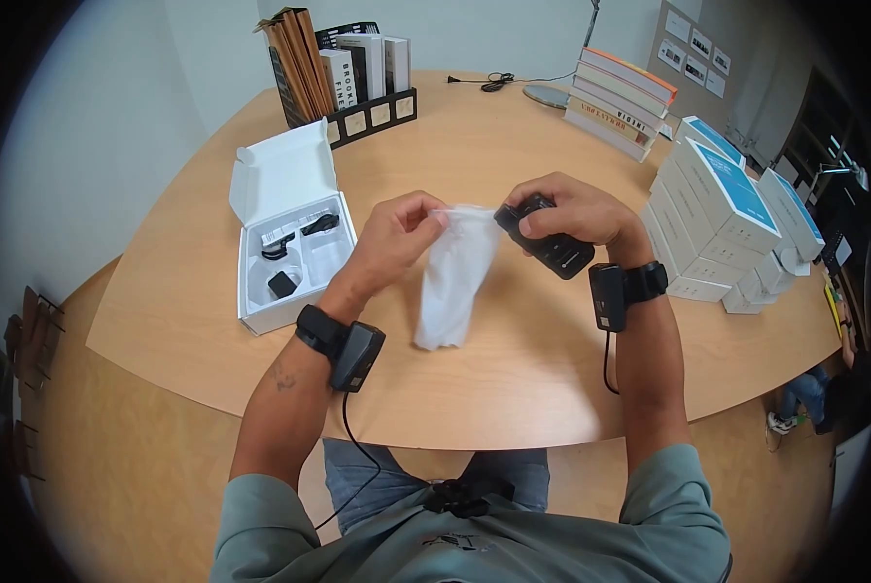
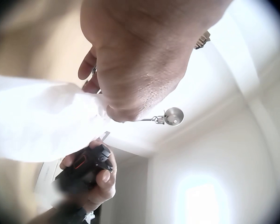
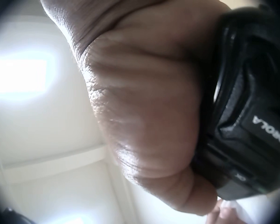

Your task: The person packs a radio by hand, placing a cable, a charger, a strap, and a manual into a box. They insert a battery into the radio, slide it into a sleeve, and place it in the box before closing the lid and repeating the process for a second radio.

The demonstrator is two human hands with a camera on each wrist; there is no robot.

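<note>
Left hand pinches top edge of white plastic bag, fingers curled on it; bag hangs down above wooden table, mid-scene, near the person. Right hand wraps black handheld device, thumb on top, just right of the bag's top and touching it. Left wrist view: bag bright and blurred, device below in right hand. Right wrist view: palm fills frame, device body clamped, partial lettering on it. Wrist cameras strapped on both arms. Open white box left of the hands, black accessories inside. Book rack far left, book stack far right, white boxes stacked right.
</note>
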